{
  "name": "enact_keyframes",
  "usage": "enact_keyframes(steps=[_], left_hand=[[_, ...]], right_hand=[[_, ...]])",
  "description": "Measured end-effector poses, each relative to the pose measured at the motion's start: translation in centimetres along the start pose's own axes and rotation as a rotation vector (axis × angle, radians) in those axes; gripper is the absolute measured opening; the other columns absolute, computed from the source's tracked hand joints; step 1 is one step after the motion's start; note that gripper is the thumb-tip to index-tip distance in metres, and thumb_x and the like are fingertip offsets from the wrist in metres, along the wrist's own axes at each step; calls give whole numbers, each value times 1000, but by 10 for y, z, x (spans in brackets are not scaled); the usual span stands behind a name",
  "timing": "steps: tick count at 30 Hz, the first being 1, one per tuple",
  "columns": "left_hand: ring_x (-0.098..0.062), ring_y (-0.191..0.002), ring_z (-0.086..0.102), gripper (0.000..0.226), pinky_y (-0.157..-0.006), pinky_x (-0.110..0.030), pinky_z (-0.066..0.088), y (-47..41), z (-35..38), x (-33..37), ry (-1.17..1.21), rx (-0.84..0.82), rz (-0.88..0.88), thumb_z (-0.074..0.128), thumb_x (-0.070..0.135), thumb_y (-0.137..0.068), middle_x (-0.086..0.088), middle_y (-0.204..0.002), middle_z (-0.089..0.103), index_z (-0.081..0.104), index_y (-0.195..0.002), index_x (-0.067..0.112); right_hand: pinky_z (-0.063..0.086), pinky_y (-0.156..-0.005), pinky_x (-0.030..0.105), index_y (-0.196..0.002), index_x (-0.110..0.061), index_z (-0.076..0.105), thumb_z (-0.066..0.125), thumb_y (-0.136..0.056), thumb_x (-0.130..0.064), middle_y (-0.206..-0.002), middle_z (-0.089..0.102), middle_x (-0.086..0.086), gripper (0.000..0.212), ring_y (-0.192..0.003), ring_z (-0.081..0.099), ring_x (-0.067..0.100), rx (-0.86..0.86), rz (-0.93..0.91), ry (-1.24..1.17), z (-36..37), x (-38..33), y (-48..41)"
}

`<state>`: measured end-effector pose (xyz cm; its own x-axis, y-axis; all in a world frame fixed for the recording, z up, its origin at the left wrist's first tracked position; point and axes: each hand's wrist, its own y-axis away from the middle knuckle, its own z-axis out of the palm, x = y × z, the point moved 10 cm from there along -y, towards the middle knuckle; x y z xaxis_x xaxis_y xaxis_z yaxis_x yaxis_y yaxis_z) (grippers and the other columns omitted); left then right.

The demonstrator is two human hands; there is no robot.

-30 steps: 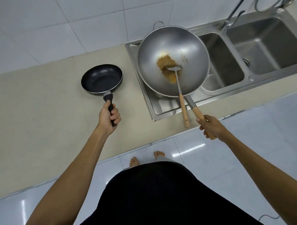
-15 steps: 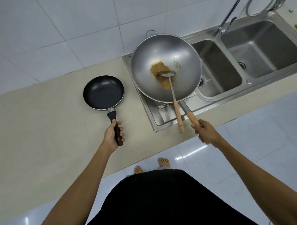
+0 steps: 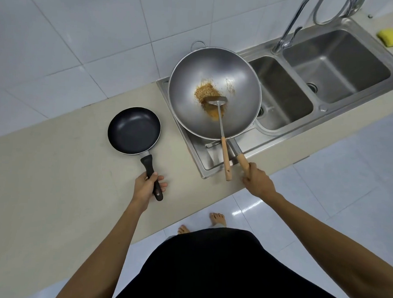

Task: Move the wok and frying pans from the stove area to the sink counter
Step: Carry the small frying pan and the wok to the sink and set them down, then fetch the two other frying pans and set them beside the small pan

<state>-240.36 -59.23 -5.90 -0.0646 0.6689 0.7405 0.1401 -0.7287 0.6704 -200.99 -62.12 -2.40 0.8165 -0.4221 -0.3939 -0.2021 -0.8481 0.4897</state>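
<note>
- Wok (image 3: 213,91) covers the sink drainboard beneath it; contact cannot be confirmed.
- Faucet (image 3: 291,24) top cut off by the upper edge.
- Right hand (image 3: 258,180) conceals the wok handle's end.

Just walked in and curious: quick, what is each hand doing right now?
Left hand: closed around the black handle of the small dark non-stick frying pan.
Right hand: closed on the wooden handle of the large steel wok.
</note>
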Motion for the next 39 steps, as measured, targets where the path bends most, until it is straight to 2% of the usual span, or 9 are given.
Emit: enact_keyframes(steps=[6,10,14,16,18,22,27,33,39], left_hand=[[-37,-77,69,23,-71,-44,61,4,-1,3,-72,-15,21,52,14,-105,-21,-109,68,53,-121,-2],[-41,-82,68,19,-85,-54,58,1,-5,6,-102,1,15,52,14,-105,-21,-110,67,54,-116,-2],[-32,-83,66,27,-82,-44,57,2,-12,15,-250,49,44,55,16,-102,-17,-102,66,57,-120,-4],[-33,-96,66,39,-90,-44,55,5,-16,22,-392,82,87,57,19,-100,-19,-116,67,53,-132,-2],[-37,-116,61,51,-102,-43,48,10,-16,38,-516,113,181,60,23,-99,-19,-129,63,46,-142,-1],[-40,-127,49,49,-108,-50,40,32,11,88,-870,176,575,68,28,-93,-22,-131,59,57,-129,-2],[-38,-143,36,54,-118,-49,28,66,94,115,-995,39,877,60,32,-92,-20,-147,51,57,-135,0],[-33,-154,17,68,-123,-48,14,91,249,107,-1258,-236,1000,45,50,-96,-14,-162,34,46,-149,8],[-35,-154,15,65,-124,-49,13,133,420,79,-1412,-359,1124,47,43,-103,-20,-163,29,37,-152,2]], right_hand=[[56,-74,46,-132,-2,40,56,-100,-20,-109,66,21,39,-87,65,36,14,5,20,-1,-2,9],[58,-77,51,-135,-2,38,56,-99,-15,-108,66,23,42,-88,66,39,7,-3,29,0,-3,10],[58,-83,51,-142,-5,33,59,-100,-23,-116,65,23,53,-94,67,38,-33,-1,9,1,-2,11],[58,-87,49,-146,-8,29,62,-99,-34,-122,63,20,63,-99,67,37,-82,0,6,3,-2,13],[56,-89,48,-150,-10,26,61,-97,-47,-128,62,19,74,-103,66,37,-118,-4,5,0,0,16],[49,-100,51,-157,-12,22,47,-93,-69,-149,50,22,89,-124,58,43,-98,9,-75,-19,13,21],[33,-117,56,-156,-11,32,39,-95,-68,-162,37,17,84,-146,37,38,-73,-45,-160,-54,36,25],[25,-118,55,-156,-13,34,32,-100,-66,-164,34,11,78,-151,26,30,36,-84,16,-110,100,26],[22,-119,53,-156,-12,34,31,-100,-66,-164,33,13,78,-151,24,31,112,-135,95,-177,200,21]])
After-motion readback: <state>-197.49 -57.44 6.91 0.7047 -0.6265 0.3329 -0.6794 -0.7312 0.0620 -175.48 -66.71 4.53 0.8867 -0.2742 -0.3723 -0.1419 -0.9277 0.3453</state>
